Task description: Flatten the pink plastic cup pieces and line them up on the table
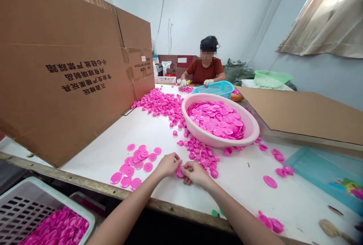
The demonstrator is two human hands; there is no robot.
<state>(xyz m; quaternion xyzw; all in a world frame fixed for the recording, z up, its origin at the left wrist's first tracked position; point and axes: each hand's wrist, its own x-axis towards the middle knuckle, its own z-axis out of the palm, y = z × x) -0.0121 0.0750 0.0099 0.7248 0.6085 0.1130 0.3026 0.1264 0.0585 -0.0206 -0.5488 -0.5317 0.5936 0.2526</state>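
Near the table's front edge, my left hand (170, 164) and my right hand (195, 173) meet at a small pink plastic disc (179, 172). Fingers of both hands are closed at its edges, partly covering it; whether a second piece is joined to it I cannot tell. Left of my hands lies a loose group of flat pink discs (135, 160), some overlapping. Just beyond my right hand, small pink cup-shaped pieces (202, 154) trail back to a larger heap (163, 103). A pale pink basin (195, 133) full of pink discs stands behind them.
A large cardboard box (82, 48) walls off the left; a cardboard flap (306, 112) juts in at right. A white crate (48, 190) of pink pieces sits below the table at left. Across the table, a gloved co-worker (205, 69) sits behind a blue basket (217, 89).
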